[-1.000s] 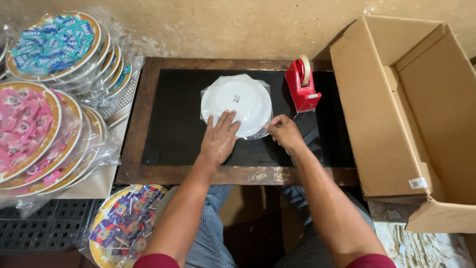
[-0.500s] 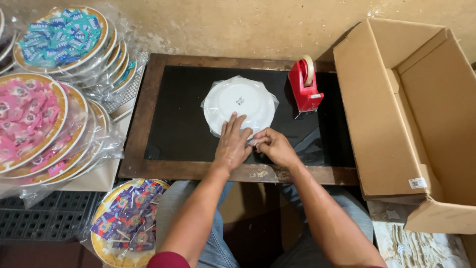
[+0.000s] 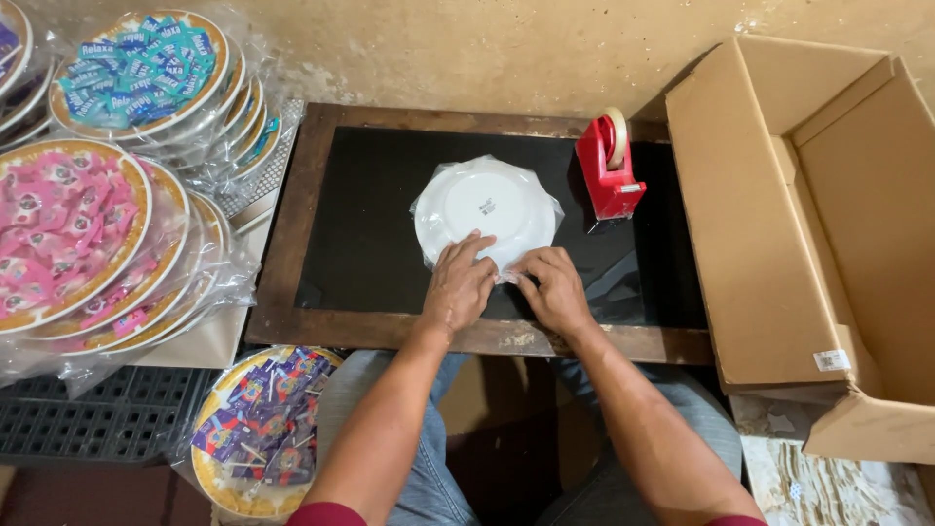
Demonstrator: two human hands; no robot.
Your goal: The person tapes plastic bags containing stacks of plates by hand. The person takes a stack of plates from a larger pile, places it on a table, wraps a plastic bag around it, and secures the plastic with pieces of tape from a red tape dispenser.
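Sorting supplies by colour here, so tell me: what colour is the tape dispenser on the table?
The tape dispenser is red, clearest in the head view.
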